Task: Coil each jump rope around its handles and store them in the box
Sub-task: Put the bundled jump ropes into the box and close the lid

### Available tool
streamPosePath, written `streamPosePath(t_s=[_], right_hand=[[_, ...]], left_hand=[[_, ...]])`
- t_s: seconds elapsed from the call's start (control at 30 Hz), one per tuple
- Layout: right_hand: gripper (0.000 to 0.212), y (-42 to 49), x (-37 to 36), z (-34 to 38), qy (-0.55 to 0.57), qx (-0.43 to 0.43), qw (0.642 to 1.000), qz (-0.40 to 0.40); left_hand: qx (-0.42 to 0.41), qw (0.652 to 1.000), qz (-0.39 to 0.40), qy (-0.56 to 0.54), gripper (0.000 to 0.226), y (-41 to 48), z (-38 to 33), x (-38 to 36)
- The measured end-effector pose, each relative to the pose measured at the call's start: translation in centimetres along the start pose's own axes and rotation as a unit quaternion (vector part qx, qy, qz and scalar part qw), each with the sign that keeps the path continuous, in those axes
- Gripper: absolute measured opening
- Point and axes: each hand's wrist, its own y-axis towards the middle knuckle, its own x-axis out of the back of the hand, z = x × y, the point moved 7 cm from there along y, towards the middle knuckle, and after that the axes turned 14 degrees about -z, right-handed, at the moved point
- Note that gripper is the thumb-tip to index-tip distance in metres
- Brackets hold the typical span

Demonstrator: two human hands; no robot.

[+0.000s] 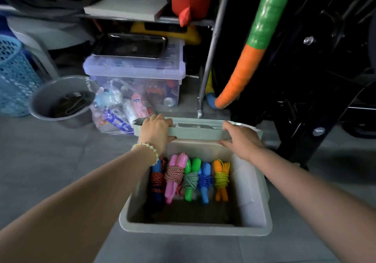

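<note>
With five coiled ropes already in the box, the left grip and right grip clamp the lid, which probably needs lowering squarely next.

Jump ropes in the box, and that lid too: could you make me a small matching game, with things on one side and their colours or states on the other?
Things:
1. pink-handled rope
2. green-handled rope
3. orange-handled rope
4. lid

Colours or states:
A. yellow cord
B. gripped by the left hand and the right hand
C. red-and-white cord
D. green-and-white cord

Pairs: 1-C, 2-D, 3-A, 4-B
</note>
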Motion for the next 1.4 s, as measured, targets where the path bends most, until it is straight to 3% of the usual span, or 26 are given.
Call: streamPosePath(t_s=[0.17, 0.3, 0.47, 0.57, 0.63, 0.73, 0.83, 0.9, 0.97, 1.07, 1.13, 1.2, 1.3, 1.33, 1.4], right_hand=[[0.033, -3.6, 3.5, 3.6, -0.008, 0.015, 1.000, 0.013], [0.038, -6.1, 8.7, 5.3, -0.021, 0.035, 0.999, -0.006], [0.045, -8.6, 17.7, 5.4, 0.037, 0.063, 0.980, -0.187], [0.070, -10.7, 22.0, 3.0, 0.100, -0.027, 0.950, -0.294], [0.089, -12.7, 23.1, 0.8, 0.171, -0.121, 0.923, -0.323], [0.099, -15.4, 20.1, -1.1, 0.376, -0.243, 0.868, -0.215], [0.075, -17.8, 16.1, -0.8, 0.442, -0.275, 0.847, -0.105], [0.053, -19.1, 14.4, -1.0, 0.431, -0.309, 0.840, -0.116], [0.046, -19.7, 13.2, -1.5, 0.399, -0.327, 0.845, -0.137], [0.046, -19.6, 11.8, -2.4, 0.343, -0.341, 0.863, -0.142], [0.044, -19.1, 10.9, -3.3, 0.326, -0.356, 0.863, -0.147], [0.042, -18.7, 9.8, -4.6, 0.295, -0.366, 0.871, -0.142], [0.045, -17.6, 7.8, -6.2, 0.210, -0.360, 0.904, -0.093], [0.046, -17.3, 7.1, -6.6, 0.176, -0.357, 0.914, -0.076], [0.049, -16.8, 5.8, -7.1, 0.117, -0.352, 0.927, -0.051]], left_hand=[[0.004, 0.999, 0.028, -0.022, 0.041, -4.4, 0.8, 4.2], [-0.036, 0.999, -0.011, 0.012, 0.044, -6.5, 0.3, 8.9], [-0.106, 0.989, -0.103, 0.018, 0.032, -7.3, -1.8, 17.9], [-0.113, 0.986, -0.115, -0.050, 0.033, -7.7, -2.0, 23.2], [-0.092, 0.988, -0.089, -0.091, 0.033, -7.9, -1.1, 25.4], [-0.047, 0.991, -0.047, -0.117, 0.041, -8.3, 0.3, 27.1], [-0.020, 0.988, -0.007, -0.152, 0.042, -8.7, 1.3, 26.7], [-0.013, 0.986, 0.014, -0.164, 0.052, -8.7, 1.5, 25.7], [-0.010, 0.986, -0.008, -0.167, 0.061, -8.2, 1.3, 25.0], [-0.020, 0.977, -0.152, -0.151, 0.061, -7.5, 0.4, 24.4], [0.026, 0.960, -0.217, -0.177, 0.082, -7.7, 0.7, 22.7], [0.106, 0.954, -0.194, -0.204, 0.098, -8.6, 1.8, 18.8], [0.232, 0.932, -0.094, -0.264, 0.107, -11.2, 3.9, 11.4], [0.258, 0.911, -0.074, -0.314, 0.106, -12.2, 4.4, 9.4], [0.284, 0.874, -0.054, -0.390, 0.079, -13.6, 5.7, 6.1]])
